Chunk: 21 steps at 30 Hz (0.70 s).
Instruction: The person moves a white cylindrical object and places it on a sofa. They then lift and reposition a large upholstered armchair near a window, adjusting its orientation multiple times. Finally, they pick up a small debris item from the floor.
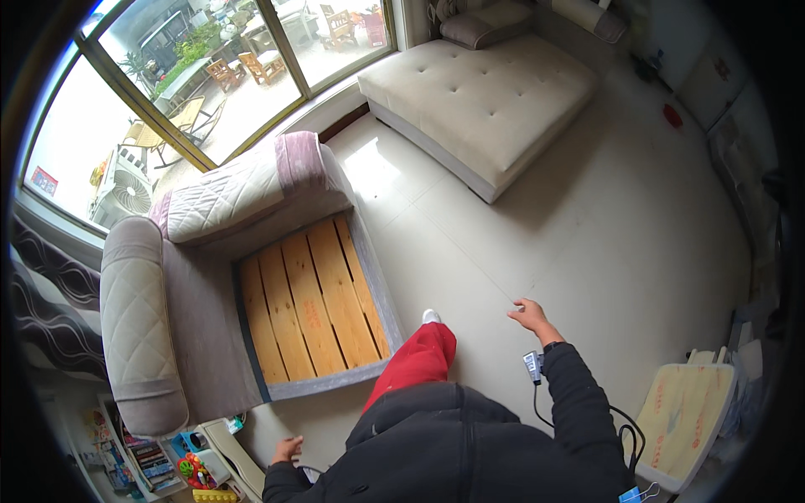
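My right hand is held out over the pale tiled floor, its fingers loosely apart with nothing in them. A small dark device with a cable sits by that wrist. Low at the left, my left hand hangs beside my body, its fingers loosely bent and nothing visible in them. It is nearest to the sofa section, whose bare wooden slats lie exposed inside a grey-mauve frame. Quilted covers lie over its padded backrest and armrest. My red-trousered leg is beside the frame's corner.
A beige tufted chaise section stands farther off, a cushion on it. Glass doors line the far left. A small pale table is at the lower right; shelves with books and toys are lower left.
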Each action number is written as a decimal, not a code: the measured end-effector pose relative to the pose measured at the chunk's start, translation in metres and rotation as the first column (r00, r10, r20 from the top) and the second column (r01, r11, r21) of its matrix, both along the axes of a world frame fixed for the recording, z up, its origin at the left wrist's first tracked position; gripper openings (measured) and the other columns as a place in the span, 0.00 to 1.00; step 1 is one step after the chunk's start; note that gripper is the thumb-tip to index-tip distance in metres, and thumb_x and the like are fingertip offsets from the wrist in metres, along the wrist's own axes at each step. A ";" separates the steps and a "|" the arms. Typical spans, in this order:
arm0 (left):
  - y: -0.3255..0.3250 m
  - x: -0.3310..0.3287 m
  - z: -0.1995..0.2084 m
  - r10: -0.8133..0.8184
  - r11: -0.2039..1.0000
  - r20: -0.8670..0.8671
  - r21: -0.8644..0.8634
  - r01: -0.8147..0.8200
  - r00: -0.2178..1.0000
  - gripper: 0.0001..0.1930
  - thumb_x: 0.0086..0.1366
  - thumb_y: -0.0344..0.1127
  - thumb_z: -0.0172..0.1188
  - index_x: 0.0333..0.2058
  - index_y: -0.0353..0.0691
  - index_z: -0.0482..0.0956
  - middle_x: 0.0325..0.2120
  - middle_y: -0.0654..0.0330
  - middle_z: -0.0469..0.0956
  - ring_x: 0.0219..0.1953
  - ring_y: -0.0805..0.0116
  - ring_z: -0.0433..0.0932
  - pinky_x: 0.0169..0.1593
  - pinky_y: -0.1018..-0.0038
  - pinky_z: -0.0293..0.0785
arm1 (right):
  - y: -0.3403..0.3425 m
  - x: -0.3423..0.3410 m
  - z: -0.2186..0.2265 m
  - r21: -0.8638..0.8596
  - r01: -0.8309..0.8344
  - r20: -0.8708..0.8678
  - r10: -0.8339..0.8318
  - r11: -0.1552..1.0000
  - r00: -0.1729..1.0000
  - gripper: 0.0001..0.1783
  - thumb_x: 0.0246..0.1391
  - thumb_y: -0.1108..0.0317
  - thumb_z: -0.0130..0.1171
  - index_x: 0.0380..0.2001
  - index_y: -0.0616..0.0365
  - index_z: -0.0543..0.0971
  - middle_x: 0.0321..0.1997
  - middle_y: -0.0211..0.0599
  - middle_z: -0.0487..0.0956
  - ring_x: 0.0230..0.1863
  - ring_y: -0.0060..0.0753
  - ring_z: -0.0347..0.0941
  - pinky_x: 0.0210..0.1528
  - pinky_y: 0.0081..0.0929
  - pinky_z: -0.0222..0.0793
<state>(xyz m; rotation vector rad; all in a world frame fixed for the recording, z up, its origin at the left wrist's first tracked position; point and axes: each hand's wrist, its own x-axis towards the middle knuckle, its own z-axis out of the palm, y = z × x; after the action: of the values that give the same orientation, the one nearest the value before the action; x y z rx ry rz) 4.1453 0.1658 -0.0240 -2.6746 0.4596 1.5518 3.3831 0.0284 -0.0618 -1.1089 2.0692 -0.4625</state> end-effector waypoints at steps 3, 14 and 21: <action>-0.145 -0.047 -0.006 -0.298 0.911 0.074 -0.275 0.307 0.952 0.31 0.47 0.48 0.68 0.47 0.36 0.72 0.30 0.58 0.78 0.29 0.67 0.76 0.32 0.65 0.72 | -0.038 -0.055 0.002 0.003 -0.082 -0.145 0.082 0.997 0.986 0.28 0.35 0.55 0.67 0.42 0.55 0.77 0.37 0.44 0.78 0.40 0.40 0.75 0.44 0.33 0.70; -0.536 -0.240 0.074 -0.533 0.512 0.178 -0.711 0.483 0.827 0.30 0.52 0.42 0.66 0.53 0.41 0.68 0.38 0.49 0.77 0.40 0.60 0.77 0.42 0.70 0.73 | -0.234 -0.206 -0.021 0.444 -0.023 -0.149 0.099 0.896 0.984 0.28 0.33 0.55 0.68 0.40 0.58 0.78 0.43 0.47 0.77 0.46 0.43 0.74 0.49 0.32 0.68; -0.557 -0.258 0.083 0.148 0.862 -0.216 -0.451 -0.233 0.965 0.32 0.53 0.47 0.64 0.54 0.42 0.65 0.41 0.59 0.76 0.37 0.67 0.76 0.36 0.69 0.72 | -0.589 -0.162 0.010 0.133 -0.404 -0.141 0.421 0.905 0.896 0.28 0.35 0.55 0.67 0.41 0.58 0.77 0.42 0.48 0.77 0.46 0.45 0.73 0.48 0.33 0.69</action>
<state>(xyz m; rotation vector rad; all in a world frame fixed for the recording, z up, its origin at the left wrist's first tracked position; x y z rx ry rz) 3.8870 -0.3917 0.0586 -3.0280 0.6780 1.9668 3.2209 -0.5609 -0.0519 -1.5211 1.8940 -0.0550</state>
